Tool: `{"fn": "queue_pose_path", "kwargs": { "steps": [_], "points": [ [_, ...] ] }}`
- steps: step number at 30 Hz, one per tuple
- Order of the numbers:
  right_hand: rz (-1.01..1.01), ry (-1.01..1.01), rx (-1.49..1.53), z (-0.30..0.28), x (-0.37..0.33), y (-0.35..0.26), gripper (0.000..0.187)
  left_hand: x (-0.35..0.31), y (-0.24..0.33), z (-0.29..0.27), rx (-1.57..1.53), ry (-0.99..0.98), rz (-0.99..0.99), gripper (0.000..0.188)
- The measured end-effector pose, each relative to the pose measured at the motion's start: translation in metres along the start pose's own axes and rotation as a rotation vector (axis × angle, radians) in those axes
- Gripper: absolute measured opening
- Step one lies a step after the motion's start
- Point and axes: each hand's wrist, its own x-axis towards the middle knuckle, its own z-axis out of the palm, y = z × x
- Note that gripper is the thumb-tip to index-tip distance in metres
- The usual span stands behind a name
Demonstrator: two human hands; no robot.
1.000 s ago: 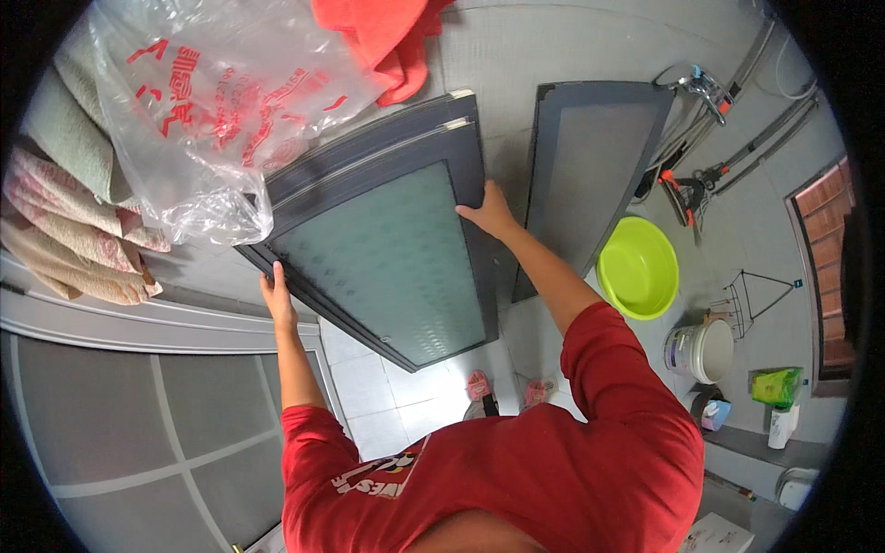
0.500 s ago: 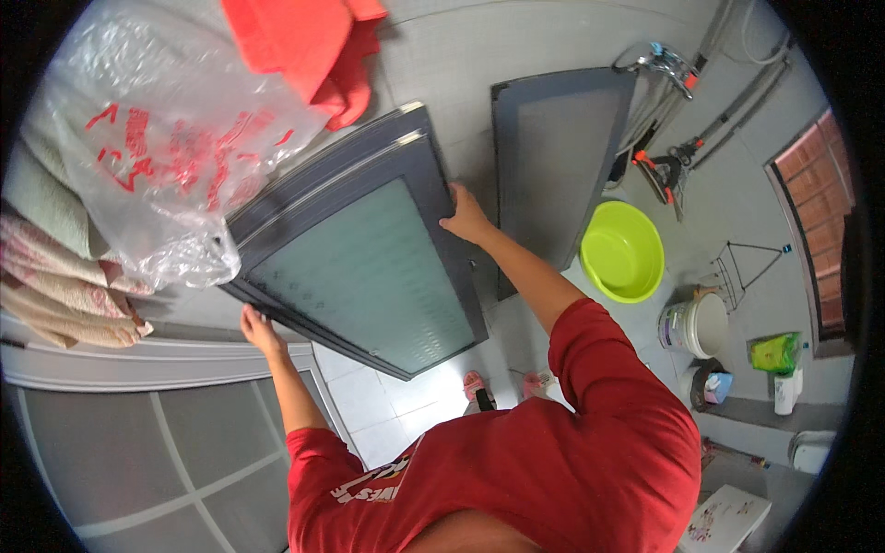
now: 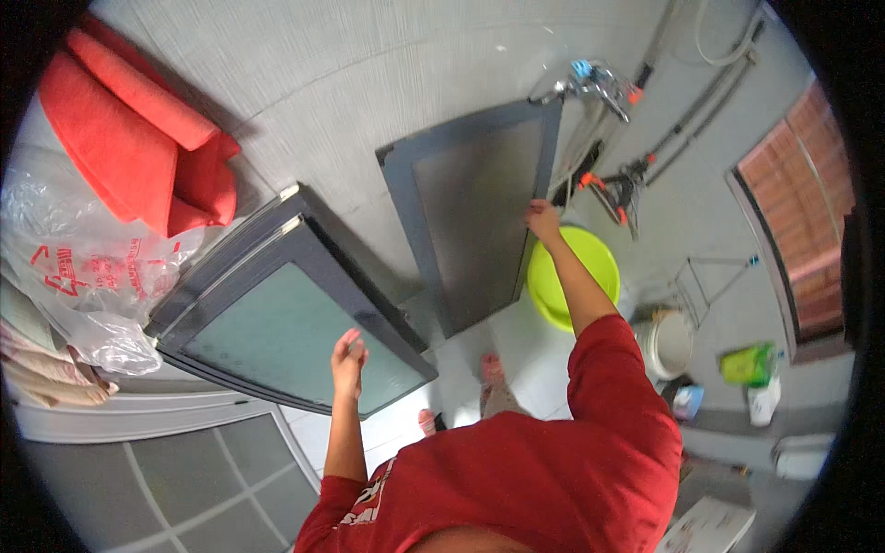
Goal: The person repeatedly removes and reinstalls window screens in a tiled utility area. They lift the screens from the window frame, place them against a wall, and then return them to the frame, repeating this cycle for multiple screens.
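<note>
Right hand (image 3: 544,221) is up on the edge of a grey-framed frosted panel (image 3: 475,217) that leans upright against the pale textured wall (image 3: 369,74), fingers curled over its right rim near the top, so that grip is closed on the frame. Left hand (image 3: 348,355) hangs in front of the stack of grey-framed panels (image 3: 286,336) propped at a slant further left; the fingers look loosely open and I cannot tell whether they touch the glass at all (it reads as just off it).

As for how far along things are, my read is that one panel stands apart from the rest against the wall, with the right hand steadying it, while at least two more sit together in the slanted stack, not yet separated.

Around them: a lime-green basin (image 3: 576,276) on the tiled floor (image 3: 516,346) right behind the standing panel, a tap with hoses (image 3: 590,83) above it, a white bucket (image 3: 668,343) to the right, a red towel (image 3: 138,147) hanging upper left and a clear plastic bag with red print (image 3: 83,276) beside the stack.
</note>
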Motion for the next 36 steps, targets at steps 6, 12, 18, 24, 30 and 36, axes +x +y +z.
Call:
{"fn": "queue_pose_path", "kwargs": {
  "steps": [6,12,18,24,30,36],
  "points": [
    [-0.035,0.169,-0.213,-0.047,0.108,-0.015,0.049,0.101,0.042,0.161,0.146,0.092,0.209,0.051],
    [-0.092,0.029,-0.035,-0.039,0.165,0.011,0.053,0.162,0.058,0.218,0.242,0.261,0.343,0.056],
    [-0.112,-0.339,0.092,-0.045,0.186,0.035,0.039,0.17,0.055,0.226,0.348,0.291,0.358,0.049],
    [-0.081,-0.384,0.046,-0.056,0.172,0.016,0.04,0.162,0.038,0.219,0.271,0.345,0.402,0.033],
    [-0.065,-0.319,0.002,-0.071,0.152,0.019,0.047,0.132,0.038,0.222,0.313,0.305,0.407,0.031],
    [-0.029,-0.52,-0.13,-0.09,0.128,0.052,0.054,0.076,0.011,0.206,0.352,0.209,0.331,0.027]
  ]
}}
